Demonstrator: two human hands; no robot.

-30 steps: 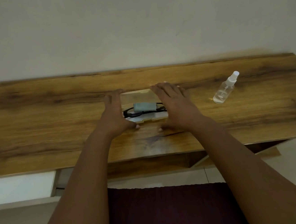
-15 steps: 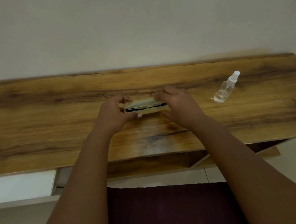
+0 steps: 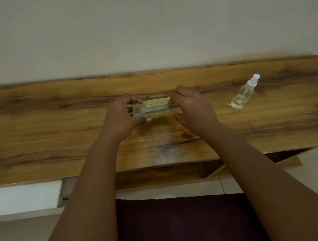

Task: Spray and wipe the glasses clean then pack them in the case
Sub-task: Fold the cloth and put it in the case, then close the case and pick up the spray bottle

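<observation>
A translucent plastic glasses case (image 3: 155,108) rests on the wooden table (image 3: 57,126) at its middle, lid down. Dark shapes of the glasses show faintly through the lid. My left hand (image 3: 121,116) grips the case's left end, thumb at the front edge and fingers over the back. My right hand (image 3: 191,107) grips the right end the same way. A clear spray bottle (image 3: 244,93) with a white nozzle lies tilted on the table to the right, apart from both hands.
A pale wall rises directly behind the table. Below the front edge are a white drawer front (image 3: 23,197) at left, a wooden shelf (image 3: 159,175) and a dark maroon mat (image 3: 180,225) on the floor.
The case lid has come down from open to closed over the glasses and cloth. Both hands shifted from lying flat over the case to gripping its two ends.
</observation>
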